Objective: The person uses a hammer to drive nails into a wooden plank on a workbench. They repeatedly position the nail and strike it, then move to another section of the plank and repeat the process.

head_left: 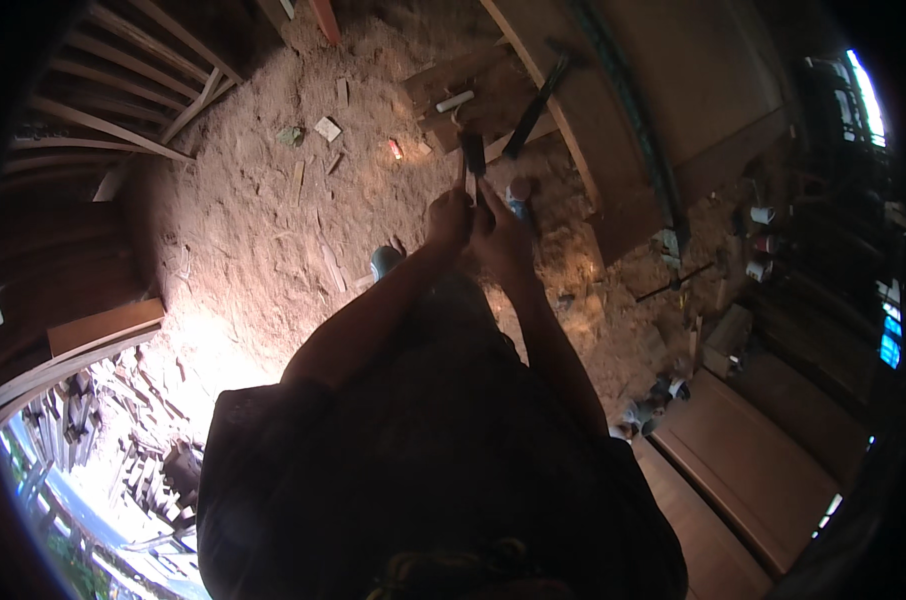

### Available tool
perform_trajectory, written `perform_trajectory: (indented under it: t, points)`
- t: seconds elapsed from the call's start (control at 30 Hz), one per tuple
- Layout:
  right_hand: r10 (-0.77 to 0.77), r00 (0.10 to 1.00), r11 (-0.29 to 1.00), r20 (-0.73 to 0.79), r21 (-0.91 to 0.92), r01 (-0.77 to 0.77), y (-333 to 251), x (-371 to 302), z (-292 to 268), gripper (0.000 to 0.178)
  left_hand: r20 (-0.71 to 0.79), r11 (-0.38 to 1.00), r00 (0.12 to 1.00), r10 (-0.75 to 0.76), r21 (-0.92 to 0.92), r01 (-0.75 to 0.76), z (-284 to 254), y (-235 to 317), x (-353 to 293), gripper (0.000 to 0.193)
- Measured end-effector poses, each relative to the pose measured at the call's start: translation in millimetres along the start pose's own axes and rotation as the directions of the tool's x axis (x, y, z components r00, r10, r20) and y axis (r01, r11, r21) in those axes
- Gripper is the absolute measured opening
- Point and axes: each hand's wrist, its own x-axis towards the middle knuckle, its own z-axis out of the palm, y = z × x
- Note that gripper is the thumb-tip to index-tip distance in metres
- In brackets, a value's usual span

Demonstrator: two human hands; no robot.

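My left hand (449,218) is closed round a thin handle that runs up toward a small white paint roller (455,101). Close beside it, almost touching, my right hand (501,235) grips a dark, flat-ended tool (474,152) that looks like a paintbrush. The tool's dark end overlaps part of the roller's handle, so how they join or cross is hard to see. Beneath the roller lies a brown wooden board (423,97) on the ground. My feet show to either side of the hands, partly hidden by my arms.
A large wooden panel (708,70) with a dark green strip (628,95) lies at the upper right. Wooden slats (123,90) stand at the upper left. Wood scraps and a red-and-white packet (395,149) litter the sawdust-covered ground. Brown panels (753,465) lie at the lower right.
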Motion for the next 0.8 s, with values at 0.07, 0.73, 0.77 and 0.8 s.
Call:
perform_trajectory:
  t: [0.07,0.73,0.77,0.8]
  points:
    - [-0.225,0.970,0.970,-0.092,0.077,0.232,19.7,-24.5,8.0,0.046,0.016,1.000,1.000,0.005,-0.005,-0.005,-1.9,-4.8,5.4,0.048]
    - [-0.070,0.998,0.997,0.001,0.024,0.070,16.6,-12.7,3.8,0.048,0.170,0.800,0.952,0.255,0.516,-0.306,-15.6,-20.6,21.6,0.026]
    - [-0.158,0.984,0.987,-0.079,-0.004,0.158,25.1,-11.2,11.2,0.048,0.179,0.771,0.942,0.285,0.541,-0.336,-14.4,-18.5,22.7,0.026]
    - [-0.230,0.961,0.973,-0.151,-0.037,0.227,32.0,-16.3,18.2,0.048,0.196,0.691,0.911,0.364,0.599,-0.405,-11.8,-18.4,17.8,0.025]
